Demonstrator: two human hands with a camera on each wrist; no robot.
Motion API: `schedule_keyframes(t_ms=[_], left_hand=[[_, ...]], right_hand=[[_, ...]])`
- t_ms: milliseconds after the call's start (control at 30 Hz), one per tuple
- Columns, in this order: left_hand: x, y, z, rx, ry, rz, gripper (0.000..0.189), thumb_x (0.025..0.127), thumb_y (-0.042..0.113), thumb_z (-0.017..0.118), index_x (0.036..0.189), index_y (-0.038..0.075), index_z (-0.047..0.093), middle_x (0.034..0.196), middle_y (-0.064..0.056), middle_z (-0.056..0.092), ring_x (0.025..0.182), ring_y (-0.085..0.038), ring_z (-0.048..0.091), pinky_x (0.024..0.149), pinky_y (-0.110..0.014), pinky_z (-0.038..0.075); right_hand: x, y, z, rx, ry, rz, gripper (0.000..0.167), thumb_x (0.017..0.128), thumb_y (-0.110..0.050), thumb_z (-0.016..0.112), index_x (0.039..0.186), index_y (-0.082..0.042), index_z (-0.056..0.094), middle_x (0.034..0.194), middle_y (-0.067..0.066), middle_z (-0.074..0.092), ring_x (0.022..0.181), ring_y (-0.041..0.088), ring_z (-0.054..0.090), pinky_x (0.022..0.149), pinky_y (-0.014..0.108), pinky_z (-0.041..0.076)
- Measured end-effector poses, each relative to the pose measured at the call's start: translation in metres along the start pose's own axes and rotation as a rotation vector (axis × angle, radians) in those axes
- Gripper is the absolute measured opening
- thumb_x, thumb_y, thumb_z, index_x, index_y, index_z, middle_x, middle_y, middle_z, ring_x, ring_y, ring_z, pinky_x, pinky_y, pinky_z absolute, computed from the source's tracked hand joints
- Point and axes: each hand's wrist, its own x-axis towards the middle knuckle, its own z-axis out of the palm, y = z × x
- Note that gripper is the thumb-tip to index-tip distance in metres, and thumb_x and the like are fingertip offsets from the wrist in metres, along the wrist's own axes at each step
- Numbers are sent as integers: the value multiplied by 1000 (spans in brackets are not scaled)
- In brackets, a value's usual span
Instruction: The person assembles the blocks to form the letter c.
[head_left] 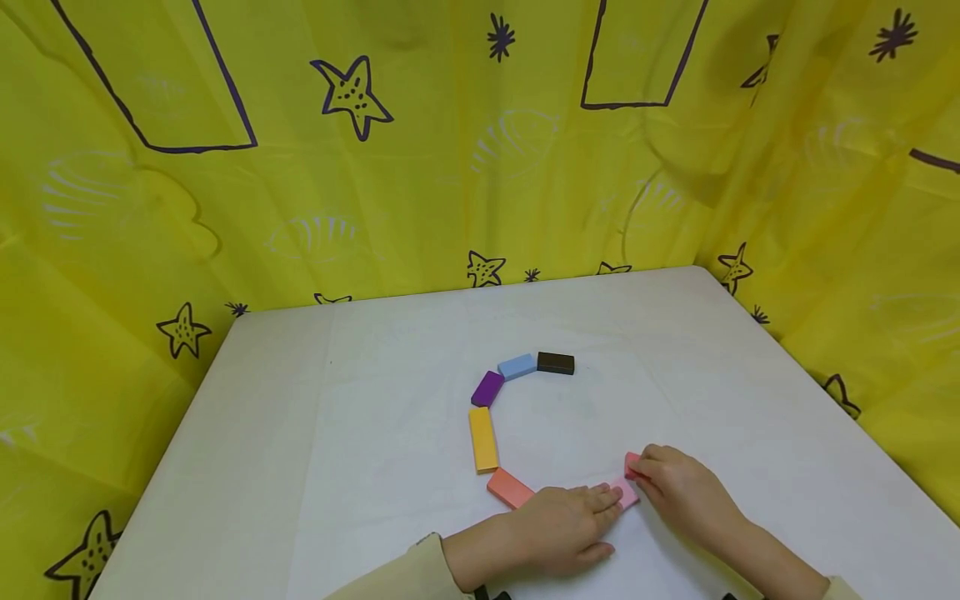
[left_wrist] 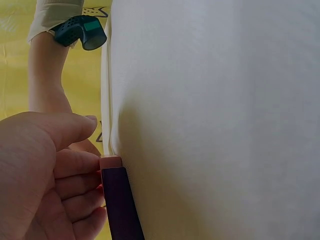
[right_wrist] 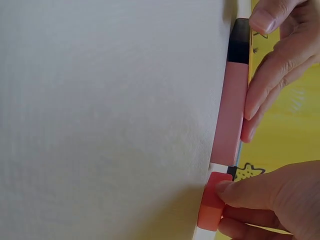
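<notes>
My right hand pinches a small coral-red block between thumb and fingers, at the right end of a curved row on the white table. Fingers fairly straight, my left hand rests on a light pink block just beside the red one. From the right wrist, a dark block shows touching the pink block's far end. A purple block stands close by the fingers in the left wrist view. A salmon block is partly covered by the left hand in the head view.
Leftward and back, the curve continues with a yellow block, a purple block, a light blue block and a dark brown block. Yellow patterned cloth hangs behind and along the sides of the white table.
</notes>
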Motion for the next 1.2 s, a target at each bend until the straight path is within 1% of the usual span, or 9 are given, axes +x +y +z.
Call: schedule_keyframes(t_ms=[167,267,400,633,867,1067,1200], left_hand=[[1,-1,1,-13,-11,-10,54,96,46,38,141,17,38,145,8,30,131,-2,23,101,-14,21],[0,-1,2,-2,-7,-14,54,96,46,38,141,17,38,145,7,31,131,-2,24,101,-14,22],[0,-1,1,9,2,-19,53,96,46,38,141,17,39,144,7,31,130,-2,25,101,-15,23],[-1,-2,0,-18,-5,-27,53,96,45,39,141,17,39,145,8,30,130,-2,24,101,-15,24],[0,-2,1,-4,-2,-20,54,96,45,39,141,17,38,145,7,31,130,-2,25,101,-14,23],[-2,-3,-1,-9,-1,-32,53,96,45,39,141,17,39,144,7,31,130,-2,25,101,-15,23],[-2,-3,-2,-12,1,-31,53,96,44,39,141,16,39,145,6,31,131,-3,24,103,-15,19]], right_hand=[[-1,-2,1,7,7,-8,20,62,-1,80,70,-10,65,67,-16,38,60,0,35,50,14,35],[-1,-3,1,17,-1,-6,20,62,1,80,71,-10,65,68,-17,39,62,0,36,51,14,36],[-1,-4,1,25,-4,-5,20,62,4,79,72,-9,66,70,-16,44,63,0,39,53,15,39],[0,-6,2,19,1,-1,20,61,5,78,73,-7,68,73,-12,50,67,3,47,57,19,46],[1,-8,2,12,15,-26,22,59,6,78,73,-6,68,73,-12,51,67,4,48,59,19,46],[4,-7,3,22,5,-34,20,61,6,78,73,-7,68,74,-12,51,67,4,48,58,20,46],[6,-5,3,22,4,-62,20,60,5,78,73,-6,68,74,-11,52,67,5,49,58,21,47]])
